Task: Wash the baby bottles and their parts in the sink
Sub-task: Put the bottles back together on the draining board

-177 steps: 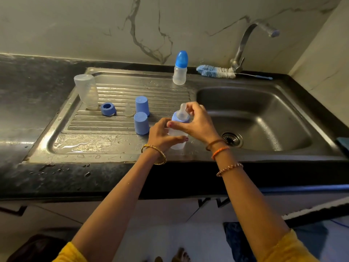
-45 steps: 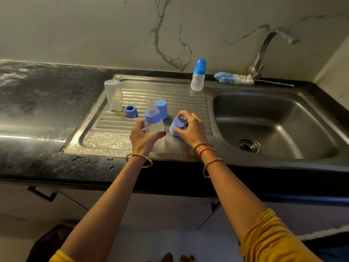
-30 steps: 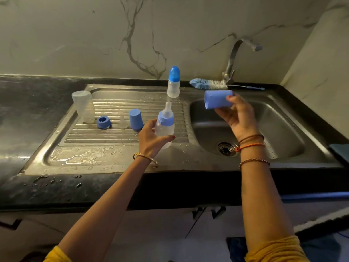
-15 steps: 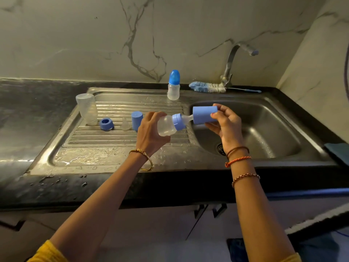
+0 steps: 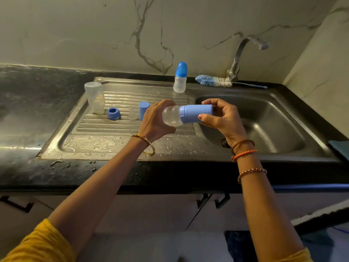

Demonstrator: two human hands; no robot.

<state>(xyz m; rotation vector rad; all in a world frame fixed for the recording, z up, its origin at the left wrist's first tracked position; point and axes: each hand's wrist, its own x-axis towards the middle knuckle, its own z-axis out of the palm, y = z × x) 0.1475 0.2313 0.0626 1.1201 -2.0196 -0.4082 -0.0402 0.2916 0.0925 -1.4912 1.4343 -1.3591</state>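
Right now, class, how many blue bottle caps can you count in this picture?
3. One cylindrical cap sits on the bottle held in both hands; one cap stands on the drainboard; one domed cap tops the small bottle by the wall. None seems hidden.

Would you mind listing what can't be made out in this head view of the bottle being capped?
- Nipple of the held bottle: hidden under the blue cap.
- Whether the cap is fully seated: the join is too small to tell.
- Left hand fingers: hidden behind the bottle.
- Sink drain: partly covered by the right hand and wrist.
- Blue object at the right: cut off by the edge.
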